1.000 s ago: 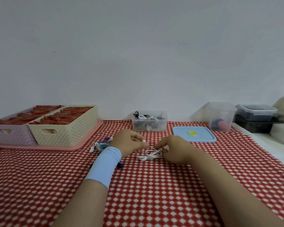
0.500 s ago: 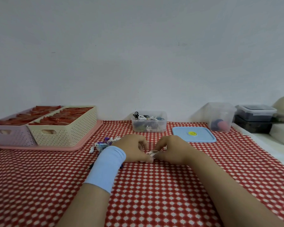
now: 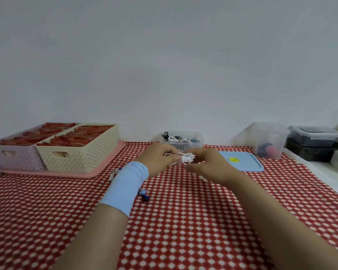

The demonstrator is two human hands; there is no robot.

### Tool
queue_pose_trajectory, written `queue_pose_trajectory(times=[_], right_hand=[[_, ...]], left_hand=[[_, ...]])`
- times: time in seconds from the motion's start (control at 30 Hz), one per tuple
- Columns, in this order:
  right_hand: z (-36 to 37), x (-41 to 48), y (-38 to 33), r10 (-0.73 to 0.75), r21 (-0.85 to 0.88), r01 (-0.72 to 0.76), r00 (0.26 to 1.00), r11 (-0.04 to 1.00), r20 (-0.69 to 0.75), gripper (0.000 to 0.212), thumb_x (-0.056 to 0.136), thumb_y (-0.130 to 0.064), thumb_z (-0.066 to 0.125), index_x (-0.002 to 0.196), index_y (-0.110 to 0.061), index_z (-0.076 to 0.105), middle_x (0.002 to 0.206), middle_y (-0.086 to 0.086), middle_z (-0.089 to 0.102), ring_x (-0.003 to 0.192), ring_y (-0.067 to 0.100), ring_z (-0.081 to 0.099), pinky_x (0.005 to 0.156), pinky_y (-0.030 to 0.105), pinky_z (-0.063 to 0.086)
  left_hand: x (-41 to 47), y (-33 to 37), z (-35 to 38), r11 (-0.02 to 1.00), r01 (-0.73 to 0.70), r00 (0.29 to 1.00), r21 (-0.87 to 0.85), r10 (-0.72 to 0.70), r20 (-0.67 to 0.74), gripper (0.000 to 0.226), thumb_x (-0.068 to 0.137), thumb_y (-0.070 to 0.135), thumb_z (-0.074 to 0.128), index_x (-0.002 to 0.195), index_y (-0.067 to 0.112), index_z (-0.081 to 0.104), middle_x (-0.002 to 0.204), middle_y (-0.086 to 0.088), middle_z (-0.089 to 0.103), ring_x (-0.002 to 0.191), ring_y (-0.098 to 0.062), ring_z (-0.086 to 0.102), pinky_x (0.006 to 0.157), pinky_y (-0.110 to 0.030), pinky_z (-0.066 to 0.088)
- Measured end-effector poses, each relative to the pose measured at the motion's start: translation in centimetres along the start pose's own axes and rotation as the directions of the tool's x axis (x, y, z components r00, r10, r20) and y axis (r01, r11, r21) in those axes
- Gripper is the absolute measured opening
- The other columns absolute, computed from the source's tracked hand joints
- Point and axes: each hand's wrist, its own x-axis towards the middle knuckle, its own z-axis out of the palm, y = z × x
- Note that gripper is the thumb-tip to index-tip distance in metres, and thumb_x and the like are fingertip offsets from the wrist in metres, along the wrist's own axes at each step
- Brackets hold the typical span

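A cream basket (image 3: 82, 158) and a lilac basket (image 3: 18, 160), both full of red packets, sit side by side on a pink tray (image 3: 105, 166). A small clear box (image 3: 199, 140) at the back holds black and white cords, and a clear tub (image 3: 269, 137) holds a dark thing and a pink thing. The white cord bundle (image 3: 186, 158) is up above the tabletop (image 3: 183, 221), lying long-ways from left to right, with the left hand (image 3: 158, 160) and the right hand (image 3: 209, 165) each in a tight pinching grip on one end.
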Motion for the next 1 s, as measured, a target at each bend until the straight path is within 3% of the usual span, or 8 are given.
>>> queue_pose_trajectory(times=[0.1, 0.2, 0.27, 0.37, 0.47, 0.67, 0.87, 1.0], right_hand=[[-0.5, 1.2, 0.0, 0.017, 0.082, -0.012, 0.999, 0.997, -0.052, 0.011, 0.086, -0.014, 0.078, 0.096, -0.017, 0.078, 0.088, 0.006, 0.078, 0.075, 0.009, 0.065, 0.077, 0.030, 0.054], [-1.4, 2.7, -0.4, 0.033, 0.070, -0.028, 0.997, 0.997, -0.075, 0.004, 0.086, -0.019, 0.079, 0.091, -0.018, 0.080, 0.086, 0.008, 0.078, 0.072, 0.014, 0.069, 0.078, 0.026, 0.055], [-2.4, 4.1, -0.6, 0.040, 0.049, -0.035, 0.992, 0.998, -0.118, 0.011, 0.091, -0.019, 0.074, 0.082, -0.015, 0.080, 0.079, 0.004, 0.078, 0.066, 0.010, 0.067, 0.067, 0.015, 0.053], [-4.1, 6.7, -0.5, 0.059, -0.017, -0.065, 0.974, 0.998, -0.220, 0.018, 0.091, -0.016, 0.072, 0.075, -0.010, 0.079, 0.079, 0.001, 0.077, 0.066, 0.007, 0.063, 0.061, 0.017, 0.051], [-5.4, 9.8, -0.6, 0.041, -0.136, -0.076, 0.969, 0.988, -0.245, 0.015, 0.091, -0.017, 0.071, 0.081, -0.010, 0.079, 0.071, -0.007, 0.073, 0.058, 0.004, 0.061, 0.061, 0.022, 0.049], [-6.1, 15.1, 0.5, 0.014, -0.343, -0.103, 0.967, 0.934, -0.253, 0.013, 0.095, -0.017, 0.066, 0.094, -0.012, 0.078, 0.066, -0.009, 0.066, 0.076, 0.013, 0.064, 0.067, 0.023, 0.046], [-4.4, 18.1, 3.8, 0.111, -0.538, -0.160, 0.986, 0.828, -0.123, 0.024, 0.094, -0.016, 0.068, 0.117, -0.016, 0.074, 0.114, 0.002, 0.072, 0.101, 0.019, 0.067, 0.087, 0.027, 0.051], [-3.9, 18.0, 5.1, 0.061, -0.551, -0.124, 0.989, 0.825, -0.131, 0.026, 0.096, -0.012, 0.064, 0.119, -0.018, 0.073, 0.118, 0.001, 0.071, 0.107, 0.018, 0.065, 0.090, 0.024, 0.047]], left_hand=[[1.3, 0.1, -1.1, 0.994, 0.016, 0.999, -0.111, -0.021, -0.048, 0.016, 0.092, 0.024, 0.067, 0.105, 0.019, 0.074, 0.079, 0.009, 0.066, 0.063, -0.004, 0.057, 0.065, -0.019, 0.048], [2.8, -0.2, -2.1, 0.983, 0.023, 0.995, -0.185, -0.040, -0.089, 0.016, 0.093, 0.019, 0.066, 0.108, 0.016, 0.073, 0.088, 0.006, 0.070, 0.054, 0.004, 0.059, 0.056, -0.009, 0.047], [4.2, -0.7, -2.9, 0.982, 0.025, 0.992, -0.189, -0.048, -0.114, 0.014, 0.092, 0.020, 0.067, 0.105, 0.019, 0.073, 0.093, 0.007, 0.070, 0.061, 0.006, 0.061, 0.064, -0.010, 0.050], [6.7, -1.6, -3.7, 0.992, 0.044, 0.992, -0.120, -0.058, -0.116, 0.011, 0.087, 0.025, 0.072, 0.098, 0.028, 0.074, 0.099, 0.012, 0.070, 0.086, -0.001, 0.061, 0.080, -0.017, 0.048], [9.6, -2.0, -3.8, 0.998, 0.038, 0.991, -0.051, -0.044, -0.128, 0.009, 0.084, 0.029, 0.075, 0.093, 0.030, 0.074, 0.095, 0.017, 0.068, 0.091, -0.001, 0.060, 0.080, -0.020, 0.044], [14.9, -3.4, -2.1, 0.993, 0.082, 0.987, 0.081, -0.069, -0.145, 0.010, 0.084, 0.029, 0.075, 0.093, 0.027, 0.074, 0.095, 0.015, 0.065, 0.092, -0.005, 0.059, 0.081, -0.023, 0.042], [17.1, -6.2, -0.4, 0.944, 0.123, 0.992, 0.307, -0.126, -0.011, 0.022, 0.090, 0.032, 0.068, 0.112, 0.029, 0.071, 0.119, 0.006, 0.064, 0.108, -0.017, 0.059, 0.096, -0.034, 0.048], [17.2, -7.0, -0.2, 0.948, -0.001, 0.995, 0.317, 0.032, -0.094, 0.023, 0.095, 0.026, 0.062, 0.117, 0.026, 0.070, 0.121, 0.001, 0.060, 0.113, -0.018, 0.054, 0.100, -0.034, 0.043]])
